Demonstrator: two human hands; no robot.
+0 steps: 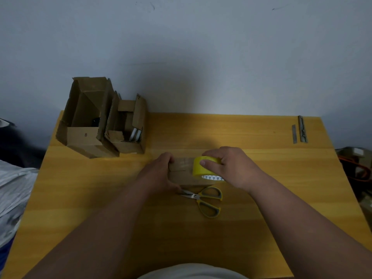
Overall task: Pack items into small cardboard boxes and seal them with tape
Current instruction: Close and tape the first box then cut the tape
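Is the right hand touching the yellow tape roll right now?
Touching. The head view shows the right hand gripping the yellow tape roll, thumb across its face, fingers over its top.

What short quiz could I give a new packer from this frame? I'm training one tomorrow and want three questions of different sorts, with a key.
1. True or false: the scissors lie on the table nearer the person than the small box.
2. Which hand holds the yellow tape roll?
A. left hand
B. right hand
C. neither
3. Fill in: the two open cardboard boxes stand at the table's far ____ corner.

Key
1. True.
2. B: the right hand has its grip on the roll, while the left hand steadies the box.
3. Left.
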